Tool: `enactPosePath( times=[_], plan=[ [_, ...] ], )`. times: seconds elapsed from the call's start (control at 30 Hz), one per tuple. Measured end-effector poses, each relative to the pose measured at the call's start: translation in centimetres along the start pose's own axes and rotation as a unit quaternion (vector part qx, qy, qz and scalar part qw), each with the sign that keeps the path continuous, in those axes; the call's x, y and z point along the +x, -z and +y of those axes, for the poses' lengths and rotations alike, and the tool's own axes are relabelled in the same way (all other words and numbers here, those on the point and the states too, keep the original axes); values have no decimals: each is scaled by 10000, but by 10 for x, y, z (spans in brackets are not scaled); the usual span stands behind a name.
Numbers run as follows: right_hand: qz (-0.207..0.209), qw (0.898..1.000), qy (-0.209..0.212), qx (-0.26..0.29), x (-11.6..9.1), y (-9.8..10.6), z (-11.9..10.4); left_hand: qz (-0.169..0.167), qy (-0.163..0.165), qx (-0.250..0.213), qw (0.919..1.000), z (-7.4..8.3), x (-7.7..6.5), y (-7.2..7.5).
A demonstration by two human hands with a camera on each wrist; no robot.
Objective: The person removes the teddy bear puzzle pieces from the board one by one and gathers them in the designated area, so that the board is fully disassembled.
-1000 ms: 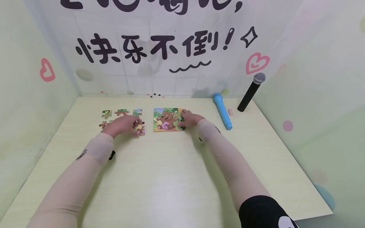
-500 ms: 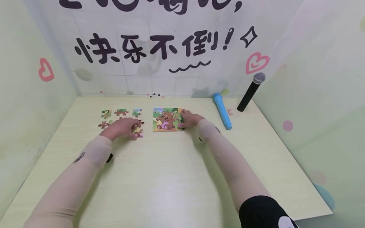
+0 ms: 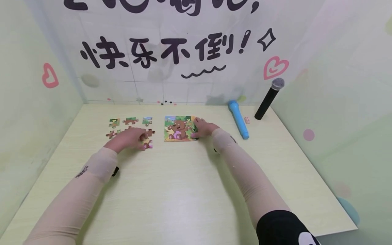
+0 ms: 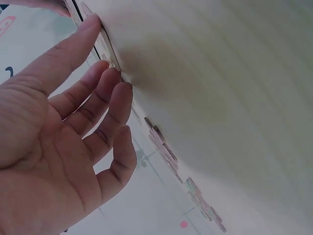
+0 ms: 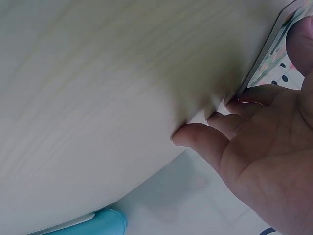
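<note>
My left hand (image 3: 130, 139) pinches the front right puzzle piece (image 3: 148, 144) flat on the table, among several loose pieces. In the left wrist view, the thumb stands apart from the bent fingers of the left hand (image 4: 58, 122), with a thin piece's edge between them. Right of the loose pieces lies a square bear picture puzzle board (image 3: 179, 130). My right hand (image 3: 206, 128) rests at its right edge, thumb over the picture. In the right wrist view, the fingers of the right hand (image 5: 264, 132) lie fairly straight, tips at the table by the board's edge (image 5: 266, 54).
A blue microphone-shaped toy (image 3: 239, 119) lies right of the right hand. Beside it is a small pink dotted item (image 3: 247, 120). A black microphone (image 3: 269, 98) stands upright near the back right corner. Printed walls enclose the table (image 3: 183, 190) at the back and both sides.
My left hand has moved slightly left and toward me, and the front right puzzle piece has shifted the same way. The right hand and the board have stayed in place.
</note>
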State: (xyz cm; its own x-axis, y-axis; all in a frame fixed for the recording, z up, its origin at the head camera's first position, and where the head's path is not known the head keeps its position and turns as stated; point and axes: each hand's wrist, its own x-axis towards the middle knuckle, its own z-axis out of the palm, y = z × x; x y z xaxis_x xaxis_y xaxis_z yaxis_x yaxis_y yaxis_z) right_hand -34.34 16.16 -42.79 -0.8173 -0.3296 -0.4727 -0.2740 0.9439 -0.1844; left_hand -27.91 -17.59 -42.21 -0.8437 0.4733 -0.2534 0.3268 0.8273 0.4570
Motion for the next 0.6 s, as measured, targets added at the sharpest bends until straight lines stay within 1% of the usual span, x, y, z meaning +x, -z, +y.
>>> enactPosePath(
  times=[0.1,0.23,0.37,0.47,0.6],
  plan=[
    [-37,10000,-7,-54,1,-1,0,0,-15,-129,9999,-3,-2,0],
    [-196,9998,-12,-3,1,2,2,-5,-17,-229,9997,-5,-5,1],
    [-303,9995,59,6,1,5,5,31,-56,-187,9998,-5,-6,4],
    [-278,9995,122,-12,1,5,5,97,-123,-40,9999,-3,-5,7],
    [-241,9997,103,8,-1,5,2,147,-215,-52,9996,3,0,10]
  ],
)
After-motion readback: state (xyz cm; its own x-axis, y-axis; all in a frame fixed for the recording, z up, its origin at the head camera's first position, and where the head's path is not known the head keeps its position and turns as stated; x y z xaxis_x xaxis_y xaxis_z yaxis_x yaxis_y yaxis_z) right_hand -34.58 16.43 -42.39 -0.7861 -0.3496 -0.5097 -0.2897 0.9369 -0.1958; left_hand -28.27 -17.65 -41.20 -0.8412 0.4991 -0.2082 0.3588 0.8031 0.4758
